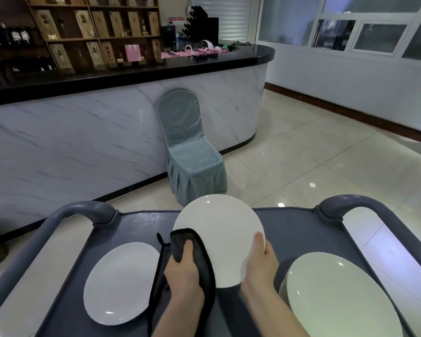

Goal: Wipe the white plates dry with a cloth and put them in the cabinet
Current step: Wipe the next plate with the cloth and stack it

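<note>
Held plate (219, 229): white, round, tilted up with its face toward the camera, raised over the middle of the cart (292, 229).

Left hand (184, 271): curled round a dark cloth (204, 263), thumb on top, pressing it to the plate's lower left edge. The cloth wraps over that rim. Its loose end hangs down past the wrist toward the tray.

Right hand (260, 261): clamped on the plate's right rim, thumb lying on the face. The other fingers are behind the plate, out of sight.

Left plate (120, 283): white, flat on the tray, left of the cloth and apart from the held plate.

Right plate (338, 300): white, flat on the tray, just beside the right forearm. A pale edge shows under its left side; cannot tell if more plates lie below.

Cart: blue-grey tray with a looped handle at each far corner.

Beyond the cart: a chair (192, 147) in a grey-blue cover, its back touching a curved marble-look counter (107, 132) with a black top. Wooden shelves (83, 32) behind the counter hold boxes and bottles. Floor is glossy pale tile.
</note>
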`<state>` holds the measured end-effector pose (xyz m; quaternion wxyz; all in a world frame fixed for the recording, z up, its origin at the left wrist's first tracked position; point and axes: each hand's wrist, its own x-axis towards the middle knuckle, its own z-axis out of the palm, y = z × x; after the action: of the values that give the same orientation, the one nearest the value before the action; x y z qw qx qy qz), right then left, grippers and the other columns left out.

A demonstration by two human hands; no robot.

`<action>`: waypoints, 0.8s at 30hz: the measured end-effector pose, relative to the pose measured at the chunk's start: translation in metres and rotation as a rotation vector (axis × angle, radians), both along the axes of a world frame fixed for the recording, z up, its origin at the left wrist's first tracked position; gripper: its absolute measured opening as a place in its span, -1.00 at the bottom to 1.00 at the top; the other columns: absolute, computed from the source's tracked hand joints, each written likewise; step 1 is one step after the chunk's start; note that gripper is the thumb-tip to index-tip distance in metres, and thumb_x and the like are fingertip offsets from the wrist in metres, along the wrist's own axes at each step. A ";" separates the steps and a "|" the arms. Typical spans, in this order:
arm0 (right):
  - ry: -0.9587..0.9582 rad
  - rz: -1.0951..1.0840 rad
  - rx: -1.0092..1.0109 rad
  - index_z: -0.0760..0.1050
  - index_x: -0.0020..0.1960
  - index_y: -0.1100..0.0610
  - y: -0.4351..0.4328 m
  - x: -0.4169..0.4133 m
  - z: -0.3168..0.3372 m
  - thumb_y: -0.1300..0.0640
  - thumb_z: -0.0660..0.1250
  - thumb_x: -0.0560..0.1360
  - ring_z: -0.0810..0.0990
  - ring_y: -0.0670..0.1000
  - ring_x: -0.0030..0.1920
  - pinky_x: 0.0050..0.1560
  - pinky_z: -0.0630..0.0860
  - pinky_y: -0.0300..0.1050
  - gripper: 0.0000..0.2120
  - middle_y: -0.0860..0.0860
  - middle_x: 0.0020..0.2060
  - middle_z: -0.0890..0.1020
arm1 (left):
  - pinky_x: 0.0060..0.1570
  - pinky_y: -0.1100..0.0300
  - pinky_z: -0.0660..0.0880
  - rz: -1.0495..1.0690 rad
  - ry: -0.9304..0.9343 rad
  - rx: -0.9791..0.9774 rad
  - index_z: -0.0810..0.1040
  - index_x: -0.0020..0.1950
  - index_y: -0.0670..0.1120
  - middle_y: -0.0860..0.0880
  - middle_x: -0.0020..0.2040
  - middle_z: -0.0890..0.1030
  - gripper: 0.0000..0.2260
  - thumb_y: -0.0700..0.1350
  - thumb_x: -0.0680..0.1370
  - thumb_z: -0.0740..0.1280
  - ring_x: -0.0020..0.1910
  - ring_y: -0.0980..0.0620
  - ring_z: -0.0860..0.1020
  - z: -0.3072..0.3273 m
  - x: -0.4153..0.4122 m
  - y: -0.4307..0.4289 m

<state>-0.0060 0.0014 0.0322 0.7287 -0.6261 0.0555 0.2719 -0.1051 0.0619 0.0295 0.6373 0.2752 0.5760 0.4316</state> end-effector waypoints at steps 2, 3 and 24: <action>-0.060 0.109 0.001 0.58 0.00 -0.02 -0.006 0.000 -0.005 0.02 0.25 0.62 0.64 -0.05 -0.04 -0.02 0.57 -0.13 -0.86 -0.06 -0.05 0.68 | 0.08 0.01 0.53 -0.033 -0.028 -0.039 0.54 0.10 -0.13 -0.03 -0.11 0.61 -0.83 -0.10 0.56 0.39 -0.05 -0.12 0.58 0.000 -0.004 0.007; -0.183 0.201 -0.025 0.57 0.05 -0.06 -0.012 0.004 -0.006 0.04 0.27 0.61 0.64 -0.14 -0.02 -0.06 0.54 -0.28 -0.90 -0.11 -0.02 0.68 | 0.13 -0.04 0.53 -0.049 -0.034 -0.054 0.55 0.12 -0.15 -0.07 -0.06 0.63 -0.81 -0.10 0.56 0.39 -0.01 -0.15 0.59 0.000 -0.009 0.013; -1.197 0.961 -0.115 0.63 0.02 -0.20 -0.029 0.003 0.034 -0.02 0.32 0.59 0.56 -0.36 0.03 0.05 0.47 -0.37 -0.87 -0.44 -0.03 0.61 | 0.04 0.08 0.47 -0.430 -0.228 -0.194 0.57 0.09 -0.13 -0.13 -0.01 0.56 -0.45 0.24 0.30 0.47 -0.01 -0.14 0.57 0.037 -0.017 0.046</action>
<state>-0.0031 -0.0274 0.0665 0.4025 -0.6588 -0.6124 0.1702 -0.1217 0.1074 0.0661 0.7987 0.2782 0.4676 0.2572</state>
